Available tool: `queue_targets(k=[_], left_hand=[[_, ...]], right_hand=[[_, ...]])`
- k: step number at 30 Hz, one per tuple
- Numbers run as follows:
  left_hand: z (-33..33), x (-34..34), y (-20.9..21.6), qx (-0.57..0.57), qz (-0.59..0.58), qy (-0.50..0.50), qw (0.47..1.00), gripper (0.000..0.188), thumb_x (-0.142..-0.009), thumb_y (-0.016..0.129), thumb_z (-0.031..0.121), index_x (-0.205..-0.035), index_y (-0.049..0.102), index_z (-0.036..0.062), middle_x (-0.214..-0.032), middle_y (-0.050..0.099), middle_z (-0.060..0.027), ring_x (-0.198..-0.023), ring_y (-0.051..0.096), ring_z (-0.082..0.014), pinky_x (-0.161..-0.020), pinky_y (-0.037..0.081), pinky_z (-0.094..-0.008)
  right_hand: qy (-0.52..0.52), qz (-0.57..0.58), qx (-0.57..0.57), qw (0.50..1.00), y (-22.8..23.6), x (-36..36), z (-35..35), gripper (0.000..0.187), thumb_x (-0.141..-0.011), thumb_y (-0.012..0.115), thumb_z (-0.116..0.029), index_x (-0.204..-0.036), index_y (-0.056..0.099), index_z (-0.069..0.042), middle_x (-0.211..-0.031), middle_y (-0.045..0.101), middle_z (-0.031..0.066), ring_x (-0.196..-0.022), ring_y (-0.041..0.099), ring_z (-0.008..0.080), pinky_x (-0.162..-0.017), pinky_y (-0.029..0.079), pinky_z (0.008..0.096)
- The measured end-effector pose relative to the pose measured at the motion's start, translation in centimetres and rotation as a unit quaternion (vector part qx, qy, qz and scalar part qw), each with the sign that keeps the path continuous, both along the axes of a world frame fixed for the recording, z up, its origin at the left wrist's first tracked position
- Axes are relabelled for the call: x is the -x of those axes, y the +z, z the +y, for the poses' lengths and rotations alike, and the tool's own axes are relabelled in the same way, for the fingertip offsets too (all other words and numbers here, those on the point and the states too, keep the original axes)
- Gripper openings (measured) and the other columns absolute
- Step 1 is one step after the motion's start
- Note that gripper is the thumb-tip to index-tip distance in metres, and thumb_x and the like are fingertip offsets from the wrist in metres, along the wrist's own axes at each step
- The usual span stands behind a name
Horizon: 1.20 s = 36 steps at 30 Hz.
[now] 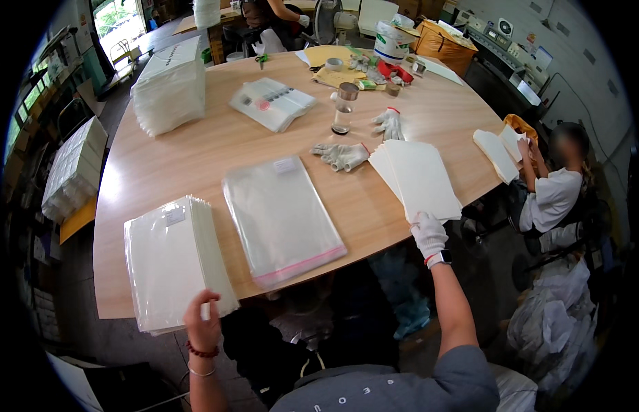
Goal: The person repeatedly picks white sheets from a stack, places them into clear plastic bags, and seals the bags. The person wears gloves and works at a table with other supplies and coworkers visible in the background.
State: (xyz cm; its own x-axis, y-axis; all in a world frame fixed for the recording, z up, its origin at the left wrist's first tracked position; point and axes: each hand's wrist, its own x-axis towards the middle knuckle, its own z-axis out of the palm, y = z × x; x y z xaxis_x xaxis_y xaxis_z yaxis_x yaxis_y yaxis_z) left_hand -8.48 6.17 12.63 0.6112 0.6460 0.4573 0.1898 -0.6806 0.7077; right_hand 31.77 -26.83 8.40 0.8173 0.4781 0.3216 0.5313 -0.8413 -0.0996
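Observation:
My bare left hand [202, 320] is at the near corner of a stack of white sheets in clear bags [165, 264]. Its fingers are loosely curved and apart, with nothing seen in them; whether they touch the stack I cannot tell. Farther right, my right hand [429, 237], in a white knit glove, is closed on the near edge of a fanned stack of white sheets [422, 178]. How many sheets it grips is hidden. Between the two stacks lies a pile of clear plastic bags [282, 216] with a pink strip along the near edge.
White gloves [341, 156] and a lidded clear bottle [343, 110] sit mid-table. Beyond are a plastic-wrapped packet [273, 103], a tall wrapped stack [170, 89], green scissors [262, 60], a tape roll [334, 64] and a white bucket [391, 42]. A co-worker [556, 172] sits at the right.

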Motion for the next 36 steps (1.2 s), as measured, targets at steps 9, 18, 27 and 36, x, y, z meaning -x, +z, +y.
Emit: queue_targets(k=[9, 18, 27, 36], left_hand=[[-3.6, -11.0, -2.4, 0.025, 0.102, -0.221, 0.97, 0.015, -0.077, 0.055, 0.005, -0.092, 0.058, 0.0019, -0.086, 0.061, -0.0143, -0.075, 0.058, -0.0307, -0.066, 0.048, -0.0347], [-4.2, -12.9, -3.8, 0.007, 0.163, -0.239, 0.957, 0.022, -0.077, 0.054, 0.008, -0.099, 0.055, 0.0019, -0.097, 0.057, -0.0154, -0.084, 0.056, -0.032, -0.073, 0.047, -0.0366], [-2.6, -14.5, -8.8, -0.196, 0.309, -0.072, 0.928, 0.038, -0.069, 0.057, 0.01, -0.105, 0.05, 0.0029, -0.108, 0.049, -0.0134, -0.095, 0.05, -0.0294, -0.079, 0.043, -0.0382], [0.4, -16.7, -10.3, -0.193, 0.253, -0.046, 0.947, 0.006, -0.069, 0.053, 0.008, -0.073, 0.054, 0.0053, -0.082, 0.051, -0.0104, -0.078, 0.054, -0.0255, -0.066, 0.045, -0.0351]], right_hand=[[-0.081, 0.123, -0.117, 0.982, 0.4, -0.8, -0.9, 0.035, -0.074, 0.06, -0.03, -0.098, 0.055, -0.004, -0.074, 0.061, 0.0168, -0.071, 0.059, 0.0341, -0.064, 0.046, 0.041], [-0.024, 0.06, -0.042, 0.997, 0.0, -0.6, -1.0, 0.029, -0.072, 0.061, -0.026, -0.09, 0.053, -0.004, -0.077, 0.06, 0.0165, -0.069, 0.059, 0.0333, -0.06, 0.046, 0.0411], [-0.155, 0.404, -0.711, 0.554, -1.0, -3.3, -2.4, 0.033, -0.078, 0.061, -0.041, -0.071, 0.047, -0.012, -0.052, 0.045, -0.0022, -0.037, 0.038, 0.0073, -0.032, 0.027, 0.0215], [-0.13, 0.287, -0.699, 0.642, 2.9, -3.5, -3.0, 0.009, -0.083, 0.051, -0.014, -0.087, 0.047, -0.006, -0.061, 0.044, 0.0012, -0.039, 0.039, 0.01, -0.032, 0.032, 0.0258]])
